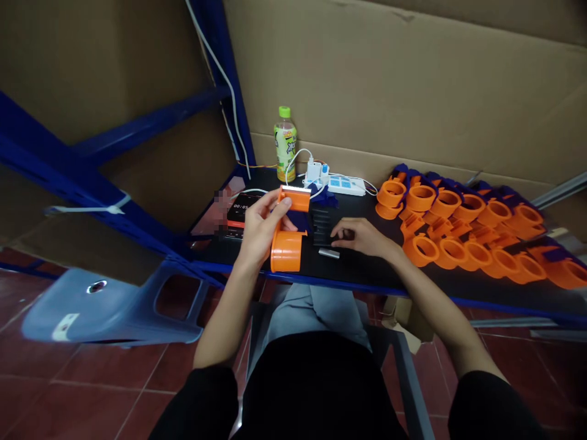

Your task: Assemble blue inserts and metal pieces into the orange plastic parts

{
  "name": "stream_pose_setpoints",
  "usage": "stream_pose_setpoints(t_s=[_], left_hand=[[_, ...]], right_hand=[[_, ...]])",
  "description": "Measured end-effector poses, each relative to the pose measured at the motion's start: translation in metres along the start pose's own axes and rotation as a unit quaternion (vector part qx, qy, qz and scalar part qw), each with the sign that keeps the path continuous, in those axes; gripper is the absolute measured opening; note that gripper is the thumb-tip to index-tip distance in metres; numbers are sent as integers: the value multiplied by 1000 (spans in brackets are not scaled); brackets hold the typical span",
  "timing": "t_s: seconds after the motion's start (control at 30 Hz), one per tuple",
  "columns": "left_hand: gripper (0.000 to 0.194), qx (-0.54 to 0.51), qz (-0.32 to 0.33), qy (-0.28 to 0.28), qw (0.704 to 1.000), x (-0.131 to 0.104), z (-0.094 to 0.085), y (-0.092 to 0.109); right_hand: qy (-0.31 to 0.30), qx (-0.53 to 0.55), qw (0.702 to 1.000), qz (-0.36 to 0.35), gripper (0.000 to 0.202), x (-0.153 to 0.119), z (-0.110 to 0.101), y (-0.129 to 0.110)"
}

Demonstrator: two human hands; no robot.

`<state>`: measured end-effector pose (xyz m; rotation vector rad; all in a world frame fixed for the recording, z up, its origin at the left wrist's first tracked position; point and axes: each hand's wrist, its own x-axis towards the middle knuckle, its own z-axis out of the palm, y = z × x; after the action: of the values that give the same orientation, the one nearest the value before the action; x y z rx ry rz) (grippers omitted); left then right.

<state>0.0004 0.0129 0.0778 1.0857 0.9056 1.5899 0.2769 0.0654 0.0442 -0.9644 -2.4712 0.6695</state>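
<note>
My left hand is closed around an orange tape dispenser, held up over the near edge of the table. The dispenser has a wide round hub at the bottom and a pale toothed blade along its top. My right hand is low over the table, fingers curled at the right edge of a black ridged piece. Whatever lies between those fingertips is too small to make out. Just in front of the black piece lies a small silver metal piece.
Several orange dispensers with dark blue parts fill the right side of the black table. Behind my hands stand a green-capped bottle and a white power strip. A phone lies left; a blue stool stands below.
</note>
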Motion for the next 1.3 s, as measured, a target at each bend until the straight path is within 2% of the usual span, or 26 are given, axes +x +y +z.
stream_pose_setpoints(t_s=[0.13,0.37,0.53,0.73,0.83,0.93,1.07,1.2,1.3], left_hand=[[43,7,0,-10,1000,-1,2,-1],[45,22,-11,-13,1000,-2,5,-1],[43,19,-12,-6,1000,-2,5,0],[46,13,-6,-13,1000,2,6,-7],[47,21,6,-35,999,1,9,-12],[51,30,2,-62,998,-4,15,-16],[56,34,-9,-87,996,-9,24,-18],[50,25,-18,-73,997,-9,26,-22],[43,3,-32,-45,998,-7,24,-22]], right_hand=[[-37,-163,986,16,19,-5,5,-12],[-36,-211,977,22,20,-5,13,-9],[5,-176,984,12,19,-11,7,-8],[161,-22,986,-32,22,-13,-26,-24],[201,14,979,-27,24,-4,-36,-42],[207,1,977,-43,21,7,-34,-56],[253,-14,966,-48,14,13,-17,-67],[287,6,958,-19,21,13,0,-74],[250,45,967,-19,27,20,-3,-68]])
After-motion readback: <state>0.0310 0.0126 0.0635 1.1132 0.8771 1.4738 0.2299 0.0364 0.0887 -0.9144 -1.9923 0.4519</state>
